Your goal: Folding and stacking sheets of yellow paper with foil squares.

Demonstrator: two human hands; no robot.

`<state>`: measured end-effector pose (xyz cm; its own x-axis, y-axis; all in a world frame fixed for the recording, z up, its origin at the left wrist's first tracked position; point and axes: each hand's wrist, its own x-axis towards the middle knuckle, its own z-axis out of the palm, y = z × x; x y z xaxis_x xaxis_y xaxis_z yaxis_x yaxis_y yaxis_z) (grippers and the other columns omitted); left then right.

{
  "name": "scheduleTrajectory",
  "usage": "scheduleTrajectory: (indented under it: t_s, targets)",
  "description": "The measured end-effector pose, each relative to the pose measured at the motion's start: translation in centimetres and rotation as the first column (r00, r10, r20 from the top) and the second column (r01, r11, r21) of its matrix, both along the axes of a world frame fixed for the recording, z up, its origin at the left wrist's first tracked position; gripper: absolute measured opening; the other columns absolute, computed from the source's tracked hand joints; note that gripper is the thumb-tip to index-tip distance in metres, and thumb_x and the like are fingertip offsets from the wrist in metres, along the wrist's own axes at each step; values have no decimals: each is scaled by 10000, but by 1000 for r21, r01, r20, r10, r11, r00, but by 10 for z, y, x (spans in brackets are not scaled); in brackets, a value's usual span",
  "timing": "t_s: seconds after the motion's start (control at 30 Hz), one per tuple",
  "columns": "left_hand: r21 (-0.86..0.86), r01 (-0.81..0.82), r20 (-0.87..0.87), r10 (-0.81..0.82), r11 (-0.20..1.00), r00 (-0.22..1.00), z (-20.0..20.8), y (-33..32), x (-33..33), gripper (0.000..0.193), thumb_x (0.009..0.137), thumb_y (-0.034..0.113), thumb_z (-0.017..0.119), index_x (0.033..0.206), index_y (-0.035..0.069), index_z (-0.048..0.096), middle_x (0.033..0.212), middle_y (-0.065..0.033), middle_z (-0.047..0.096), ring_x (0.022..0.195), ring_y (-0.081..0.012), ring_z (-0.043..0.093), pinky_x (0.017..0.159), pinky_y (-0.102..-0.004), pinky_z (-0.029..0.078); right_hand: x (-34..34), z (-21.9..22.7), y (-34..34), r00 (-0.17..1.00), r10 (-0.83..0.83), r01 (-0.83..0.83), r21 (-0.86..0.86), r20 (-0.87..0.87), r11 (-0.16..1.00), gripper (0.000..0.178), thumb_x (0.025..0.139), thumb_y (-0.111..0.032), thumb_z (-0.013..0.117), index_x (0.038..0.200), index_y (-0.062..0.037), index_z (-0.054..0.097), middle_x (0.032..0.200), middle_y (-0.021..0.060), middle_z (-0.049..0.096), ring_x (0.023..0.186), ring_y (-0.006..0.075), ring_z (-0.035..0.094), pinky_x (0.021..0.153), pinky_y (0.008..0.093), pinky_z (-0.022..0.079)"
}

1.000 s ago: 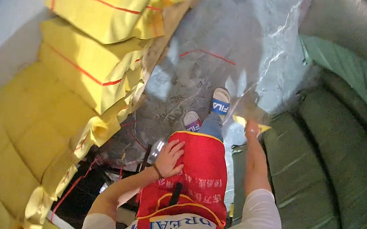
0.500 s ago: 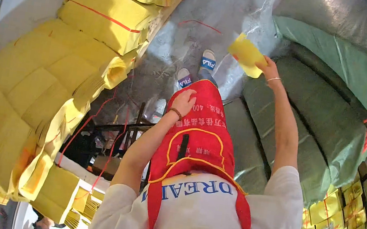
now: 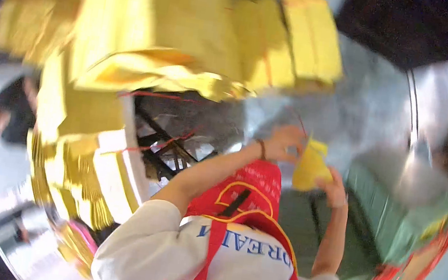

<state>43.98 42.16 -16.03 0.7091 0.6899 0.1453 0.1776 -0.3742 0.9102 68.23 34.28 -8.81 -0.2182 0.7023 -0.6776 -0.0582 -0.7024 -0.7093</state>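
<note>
My right hand (image 3: 334, 189) pinches a small yellow paper sheet (image 3: 312, 167) by its lower right edge, in front of my red apron. The sheet looks bent, and it may be more than one layer. Close to the sheet's left edge is my left hand (image 3: 283, 142), reaching over the apron's lower end. Its fingers are smeared by motion, so whether they touch the paper does not show. Beyond my left hand rises a large pile of yellow paper (image 3: 190, 15), blurred, with loose edges hanging toward me.
Yellow bundles (image 3: 313, 38) tied with red string stand at the far side. More yellow stacks (image 3: 82, 171) lie left, beside a black metal frame (image 3: 176, 156). Green-wrapped bales (image 3: 381, 202) stand at the right. A blurred dark figure (image 3: 16, 111), perhaps a person, is at far left.
My view has turned left, so the yellow piles now lie ahead. My right hand has drawn the sheet in closer. My left hand has moved from the apron to beside it.
</note>
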Motion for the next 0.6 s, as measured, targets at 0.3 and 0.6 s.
scheduleTrajectory:
  t_s: [0.3,0.6]
  targets:
    - [-402,-327,87,391,855,916,145,-62,-90,862,621,119,691,1316,86,181,1288,-154,296,1172,-251,332,962,-357,287,-80,78,42,847,528,-504,229,-57,833,309,632,-56,666,915,-51,543,848,-22,539,762,90,500,678,233,402]
    - [-594,-176,252,390,785,886,184,-146,-188,397,753,90,627,1109,17,469,1104,-63,529,1017,-93,467,859,-262,384,-207,160,26,825,412,-322,277,-388,905,446,564,-18,663,983,-37,512,888,40,570,803,154,545,716,272,431]
